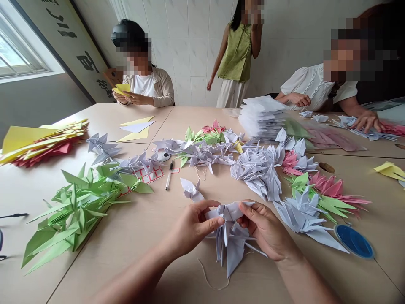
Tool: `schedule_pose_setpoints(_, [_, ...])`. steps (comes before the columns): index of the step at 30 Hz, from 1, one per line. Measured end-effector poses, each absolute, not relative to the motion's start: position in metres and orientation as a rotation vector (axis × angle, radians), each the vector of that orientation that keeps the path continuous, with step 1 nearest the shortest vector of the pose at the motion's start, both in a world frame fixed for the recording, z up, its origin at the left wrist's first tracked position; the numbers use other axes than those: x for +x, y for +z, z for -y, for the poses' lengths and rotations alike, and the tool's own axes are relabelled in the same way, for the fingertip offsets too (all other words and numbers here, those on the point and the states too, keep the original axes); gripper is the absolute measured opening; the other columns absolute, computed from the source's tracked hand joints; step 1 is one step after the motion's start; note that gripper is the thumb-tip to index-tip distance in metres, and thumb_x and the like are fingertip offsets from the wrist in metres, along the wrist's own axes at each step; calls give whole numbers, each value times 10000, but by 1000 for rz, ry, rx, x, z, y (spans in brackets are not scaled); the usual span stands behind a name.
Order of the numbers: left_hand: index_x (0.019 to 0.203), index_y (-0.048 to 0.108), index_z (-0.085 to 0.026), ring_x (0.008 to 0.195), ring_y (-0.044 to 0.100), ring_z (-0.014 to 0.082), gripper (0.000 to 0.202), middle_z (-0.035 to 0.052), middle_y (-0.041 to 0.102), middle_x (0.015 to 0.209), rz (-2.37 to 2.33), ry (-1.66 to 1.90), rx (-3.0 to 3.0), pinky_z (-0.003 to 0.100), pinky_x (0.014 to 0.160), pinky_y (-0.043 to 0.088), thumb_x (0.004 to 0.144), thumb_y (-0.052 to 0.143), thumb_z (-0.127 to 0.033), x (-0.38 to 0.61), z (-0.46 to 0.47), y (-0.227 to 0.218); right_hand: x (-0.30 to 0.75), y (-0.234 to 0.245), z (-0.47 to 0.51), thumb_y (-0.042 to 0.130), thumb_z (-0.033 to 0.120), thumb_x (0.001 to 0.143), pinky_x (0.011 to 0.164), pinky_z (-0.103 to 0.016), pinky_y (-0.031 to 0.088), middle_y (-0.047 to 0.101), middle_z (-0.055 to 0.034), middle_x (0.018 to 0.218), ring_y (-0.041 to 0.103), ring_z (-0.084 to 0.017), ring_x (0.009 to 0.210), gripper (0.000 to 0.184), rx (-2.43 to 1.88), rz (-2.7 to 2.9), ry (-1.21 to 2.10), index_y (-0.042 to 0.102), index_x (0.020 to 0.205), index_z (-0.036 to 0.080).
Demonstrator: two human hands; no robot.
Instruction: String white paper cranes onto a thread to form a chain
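Between both hands I hold a white folded paper crane (232,211) by its sides, just above the table. My left hand (199,223) pinches one side with thumb and fingers. Opposite it, my right hand (264,228) grips the other wing between thumb and fingers. More white cranes (236,249) hang or lie beneath it; how they join is hidden. A thin pale string (210,283) curls out below them onto the table. Just beyond my left hand lies a single white crane (192,191).
Piles of green cranes (76,211) and white cranes (259,169) lie around. A pen (169,176), a blue round spool (354,240), yellow and red paper (44,141) and stacked clear packets (262,118) are on the table (133,245). Two people sit opposite; another stands behind.
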State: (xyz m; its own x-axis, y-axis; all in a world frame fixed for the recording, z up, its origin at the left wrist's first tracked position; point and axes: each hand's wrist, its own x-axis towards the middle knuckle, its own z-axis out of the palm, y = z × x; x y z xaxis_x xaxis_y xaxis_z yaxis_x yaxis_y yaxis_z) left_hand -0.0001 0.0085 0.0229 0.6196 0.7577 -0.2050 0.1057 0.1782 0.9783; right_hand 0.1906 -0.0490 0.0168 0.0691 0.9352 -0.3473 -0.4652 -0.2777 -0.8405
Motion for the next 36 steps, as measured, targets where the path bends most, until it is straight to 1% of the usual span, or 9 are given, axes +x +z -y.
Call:
schedule_pose_setpoints(2, [1117,657,-138,628,472,129,506,-4,559,698,-817,533,1367,235,554,316,766,726,-496,-1,-8,22,190,18,50,816,408,724,579,-206,412,637,7,648,508,-96,608,257,-1136,636,1505,735,698,165])
schedule_pose_setpoints(5, [1014,680,-124,622,451,121,438,-9,545,684,-803,524,1387,232,552,303,770,724,-485,-1,-9,22,189,20,52,799,407,744,595,-217,423,639,8,676,514,-100,619,255,-1136,702,1506,734,690,166])
schedule_pose_setpoints(8, [911,638,-128,604,400,104,369,-31,496,660,-813,535,1389,221,537,274,774,726,-459,0,-9,22,188,22,52,784,418,758,604,-220,432,653,4,703,529,-104,630,251,-1146,733,1504,748,709,175])
schedule_pose_setpoints(13, [843,567,-149,580,364,95,323,-45,475,646,-853,558,1376,218,526,251,791,710,-434,2,-8,20,185,24,50,788,441,744,633,-238,456,694,-19,734,556,-123,654,257,-1144,751,1503,777,744,185])
schedule_pose_setpoints(17, [856,563,-153,611,377,105,322,-35,498,682,-852,568,1364,224,550,272,794,705,-436,3,-7,21,184,24,50,798,446,730,651,-245,470,711,-29,742,573,-136,681,257,-1139,732,1501,789,765,191])
schedule_pose_setpoints(22, [1047,572,-164,593,350,106,398,-61,416,662,-870,589,1356,230,534,252,810,686,-463,0,-9,25,188,19,50,774,439,763,629,-238,484,720,-33,766,589,-132,682,246,-1123,685,1529,781,765,193])
schedule_pose_setpoints(24, [1071,585,-160,597,356,108,426,-59,412,663,-867,582,1354,235,535,248,800,696,-470,0,-11,25,189,18,50,774,433,766,632,-240,496,721,-33,775,598,-133,688,240,-1110,675,1541,781,770,194])
schedule_pose_setpoints(30, [872,626,-132,596,354,101,361,-41,444,647,-813,544,1320,232,537,249,799,688,-480,1,-12,24,187,21,50,795,425,747,648,-225,514,705,-14,760,596,-117,689,227,-1071,672,1547,781,754,199])
schedule_pose_setpoints(36, [850,590,-144,569,341,77,330,-48,466,663,-826,583,1253,215,514,243,796,710,-446,1,-11,25,185,23,51,798,409,748,650,-230,521,714,-37,773,605,-126,699,242,-1067,658,1559,786,772,168])
